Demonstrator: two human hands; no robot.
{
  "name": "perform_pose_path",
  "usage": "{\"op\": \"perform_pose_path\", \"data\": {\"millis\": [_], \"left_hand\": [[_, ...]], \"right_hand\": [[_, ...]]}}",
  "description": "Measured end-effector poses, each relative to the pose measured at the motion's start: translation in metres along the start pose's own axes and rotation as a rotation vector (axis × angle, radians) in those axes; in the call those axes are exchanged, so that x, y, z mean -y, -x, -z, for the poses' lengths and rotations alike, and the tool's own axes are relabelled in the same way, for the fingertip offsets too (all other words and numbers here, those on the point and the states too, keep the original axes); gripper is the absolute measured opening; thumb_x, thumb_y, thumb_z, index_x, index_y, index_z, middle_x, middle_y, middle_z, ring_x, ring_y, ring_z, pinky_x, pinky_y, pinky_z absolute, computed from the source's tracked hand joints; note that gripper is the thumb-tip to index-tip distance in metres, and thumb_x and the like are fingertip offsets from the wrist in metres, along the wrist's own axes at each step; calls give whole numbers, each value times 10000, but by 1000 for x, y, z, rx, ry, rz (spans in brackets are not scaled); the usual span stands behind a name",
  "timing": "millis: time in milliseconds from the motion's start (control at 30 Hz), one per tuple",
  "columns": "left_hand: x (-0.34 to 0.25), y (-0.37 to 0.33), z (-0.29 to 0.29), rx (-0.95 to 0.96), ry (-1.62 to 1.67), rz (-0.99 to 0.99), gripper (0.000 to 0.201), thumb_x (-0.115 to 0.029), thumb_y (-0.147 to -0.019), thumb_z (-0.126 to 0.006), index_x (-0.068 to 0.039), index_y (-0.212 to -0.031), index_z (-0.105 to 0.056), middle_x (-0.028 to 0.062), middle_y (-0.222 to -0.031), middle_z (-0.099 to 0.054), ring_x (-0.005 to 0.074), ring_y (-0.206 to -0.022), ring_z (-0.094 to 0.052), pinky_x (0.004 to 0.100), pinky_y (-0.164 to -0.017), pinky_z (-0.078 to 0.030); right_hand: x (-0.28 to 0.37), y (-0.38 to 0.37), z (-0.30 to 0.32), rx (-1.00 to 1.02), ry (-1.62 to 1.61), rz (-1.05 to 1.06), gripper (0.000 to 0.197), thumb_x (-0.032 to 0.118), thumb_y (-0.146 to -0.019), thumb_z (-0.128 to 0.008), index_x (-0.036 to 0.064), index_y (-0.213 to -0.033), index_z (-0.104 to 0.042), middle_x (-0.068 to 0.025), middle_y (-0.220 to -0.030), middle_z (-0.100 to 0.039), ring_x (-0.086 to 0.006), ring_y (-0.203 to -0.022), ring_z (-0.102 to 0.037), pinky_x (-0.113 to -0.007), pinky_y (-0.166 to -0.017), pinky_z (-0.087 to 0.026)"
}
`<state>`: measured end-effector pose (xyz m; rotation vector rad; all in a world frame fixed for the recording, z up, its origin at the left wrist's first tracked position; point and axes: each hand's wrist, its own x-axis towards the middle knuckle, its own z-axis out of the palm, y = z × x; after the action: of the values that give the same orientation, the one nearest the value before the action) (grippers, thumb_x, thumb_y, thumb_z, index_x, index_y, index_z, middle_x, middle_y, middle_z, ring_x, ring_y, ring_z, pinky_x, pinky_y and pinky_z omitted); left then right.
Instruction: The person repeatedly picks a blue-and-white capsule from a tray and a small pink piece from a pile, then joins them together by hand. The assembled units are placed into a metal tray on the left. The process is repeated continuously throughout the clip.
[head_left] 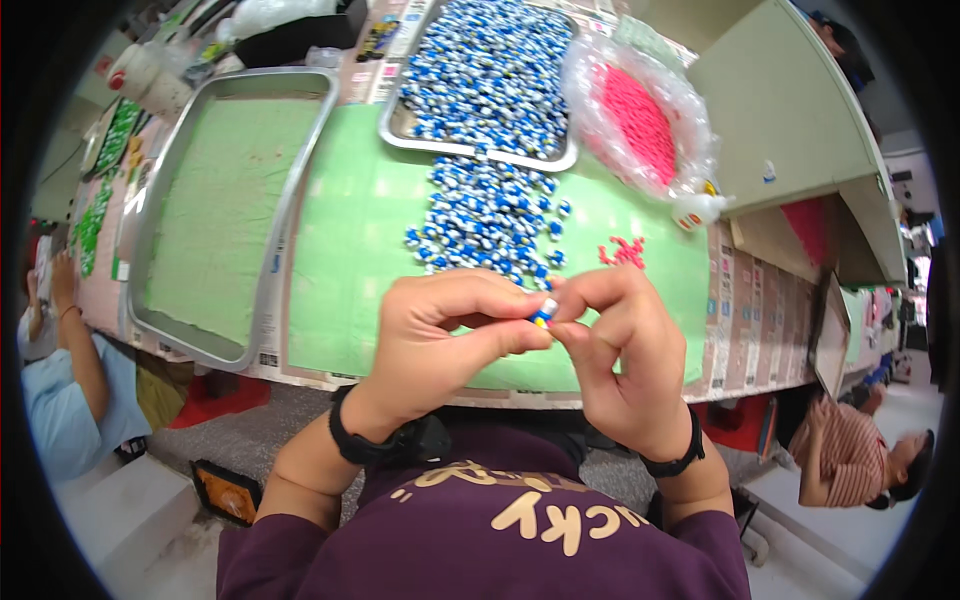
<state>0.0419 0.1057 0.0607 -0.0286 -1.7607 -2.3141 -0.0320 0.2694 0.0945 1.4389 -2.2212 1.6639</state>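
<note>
Above the near part of the green work mat (340,240), my two hands meet fingertip to fingertip. My left hand (435,325) pinches a small blue, white and yellow plastic piece (545,312) between thumb and fingers. At its other side my right hand (628,350) is closed in a pinch; whatever lies between its fingertips is mostly hidden, with a trace of pink showing. Just beyond my hands spreads a loose pile of similar blue-and-white pieces (485,215). A little heap of small pink pieces (622,251) lies beyond my right hand.
A metal tray (400,128) heaped with blue-and-white pieces stands at the back. Right of it sit a clear plastic bag (695,125) of pink pieces and a small white bottle (697,210). A cloth-lined tray (318,120) stands left. People (75,390) sit at both sides.
</note>
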Motion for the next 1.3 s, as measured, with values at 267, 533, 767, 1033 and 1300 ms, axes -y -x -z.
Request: {"op": "perform_pose_path", "data": {"millis": [267, 533, 767, 1033, 1300], "left_hand": [[-8, 2, 34, -75, -150, 86, 178, -29, -851, -702, 1, -1026, -691, 73, -939, -704, 110, -833, -670, 235, -745, -543], [-41, 36, 196, -757, -834, 257, 249, -160, -916, -640, 24, -1081, -613, 48, -818, -635, 82, -665, -592, 214, -586, -487], [-20, 33, 188, -692, -1039, 182, 342, -186, -909, -645, 37, -1164, -594, 75, -863, -638, 127, -748, -592, 256, -672, -486], [0, 18, 150, -611, -1083, 168, 323, -172, -920, -631, 4, -1191, -616, 57, -988, -625, 142, -869, -580, 272, -770, -471], [-2, 21, 144, -483, -1141, 114, 325, -136, -903, -642, -15, -1203, -609, 60, -1059, -618, 165, -937, -580, 301, -810, -474]], "right_hand": [[-10, 0, 7, 27, -44, -94, 286, -89, -762, -701, 51, -892, -488, -123, -966, -601, -229, -864, -580, -324, -779, -464], [-33, 15, 72, -172, 23, -309, 205, -107, -820, -628, 32, -877, -488, -78, -913, -570, -149, -848, -547, -277, -810, -441], [-49, 43, 96, -176, 160, -397, 166, -80, -814, -643, 16, -860, -515, -63, -861, -579, -141, -823, -546, -261, -781, -432], [-56, 49, 102, -32, 295, -471, 112, -45, -801, -642, -20, -851, -545, -80, -806, -604, -174, -777, -615, -292, -742, -488], [-71, 55, 101, 130, 330, -569, 117, -70, -792, -604, -15, -852, -521, -106, -804, -579, -208, -740, -599, -310, -694, -483]]}}
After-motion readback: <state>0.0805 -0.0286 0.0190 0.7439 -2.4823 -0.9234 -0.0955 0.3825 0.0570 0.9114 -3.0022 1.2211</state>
